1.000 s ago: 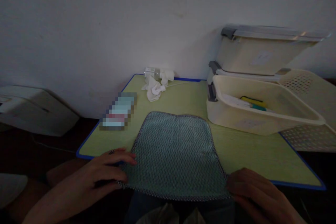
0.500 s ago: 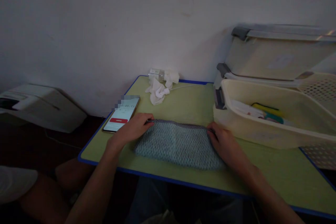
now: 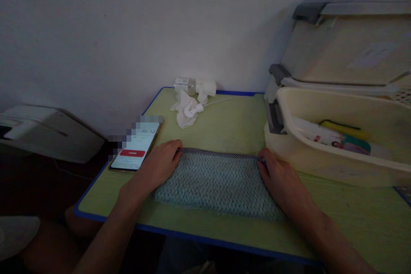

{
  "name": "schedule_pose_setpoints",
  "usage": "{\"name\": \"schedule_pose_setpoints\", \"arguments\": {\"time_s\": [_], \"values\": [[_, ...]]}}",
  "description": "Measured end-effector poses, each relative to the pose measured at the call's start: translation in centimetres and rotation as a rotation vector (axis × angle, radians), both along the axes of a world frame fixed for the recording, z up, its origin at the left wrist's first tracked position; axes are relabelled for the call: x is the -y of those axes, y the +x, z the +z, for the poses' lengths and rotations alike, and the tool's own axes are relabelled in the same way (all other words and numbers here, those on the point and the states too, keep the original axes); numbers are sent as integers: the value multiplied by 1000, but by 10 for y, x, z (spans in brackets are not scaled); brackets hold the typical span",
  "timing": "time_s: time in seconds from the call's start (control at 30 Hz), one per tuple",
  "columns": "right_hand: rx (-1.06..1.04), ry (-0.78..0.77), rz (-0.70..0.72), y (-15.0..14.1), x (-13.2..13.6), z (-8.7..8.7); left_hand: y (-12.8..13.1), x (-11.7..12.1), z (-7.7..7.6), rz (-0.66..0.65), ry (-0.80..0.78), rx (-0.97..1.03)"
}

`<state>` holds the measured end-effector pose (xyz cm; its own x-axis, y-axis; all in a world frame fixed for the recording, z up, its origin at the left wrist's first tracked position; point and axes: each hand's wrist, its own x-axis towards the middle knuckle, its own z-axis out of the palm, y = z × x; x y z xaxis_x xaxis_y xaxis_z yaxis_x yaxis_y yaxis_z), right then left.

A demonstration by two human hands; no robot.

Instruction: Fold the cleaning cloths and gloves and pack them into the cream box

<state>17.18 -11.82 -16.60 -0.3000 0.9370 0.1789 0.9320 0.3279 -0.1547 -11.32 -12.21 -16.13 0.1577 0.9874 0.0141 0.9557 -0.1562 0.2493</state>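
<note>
A grey-blue woven cleaning cloth (image 3: 218, 186) with a dark checked border lies folded over on the table (image 3: 231, 126), its fold toward me. My left hand (image 3: 163, 160) pinches the far left corner of the cloth. At the far right corner, my right hand (image 3: 278, 175) has its fingers closed on the same edge. The far border runs nearly straight between both hands. Just beyond my left wrist lies a phone (image 3: 136, 145) with a lit timer screen.
On the right stands an open cream bin (image 3: 346, 162) holding a few packets, with a stacked bin (image 3: 343, 51) behind. Crumpled tissue (image 3: 184, 109), a clear bottle (image 3: 184, 85) and a white spray nozzle (image 3: 194, 110) lie near the wall. A white box (image 3: 54, 130) is at far left.
Both hands carried the cloth's near edge forward to the far edge, folding it in half. In the last half second the hands stayed on the corners while the view shifted.
</note>
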Motion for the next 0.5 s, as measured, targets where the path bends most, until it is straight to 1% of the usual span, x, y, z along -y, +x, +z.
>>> {"name": "schedule_pose_setpoints", "arguments": {"time_s": [0.13, 0.2, 0.33, 0.5], "values": [[146, -79, -80, -8, 4, 8, 5, 4, -3, 44, 47, -63], [190, -93, -106, -10, 6, 11, 7, 5, -3, 53, 47, -99], [220, -97, -115, -10, 8, 12, 9, 5, 0, 59, 28, -172], [243, -88, -137, -11, 8, 13, 8, 2, 2, 66, 39, -162]]}}
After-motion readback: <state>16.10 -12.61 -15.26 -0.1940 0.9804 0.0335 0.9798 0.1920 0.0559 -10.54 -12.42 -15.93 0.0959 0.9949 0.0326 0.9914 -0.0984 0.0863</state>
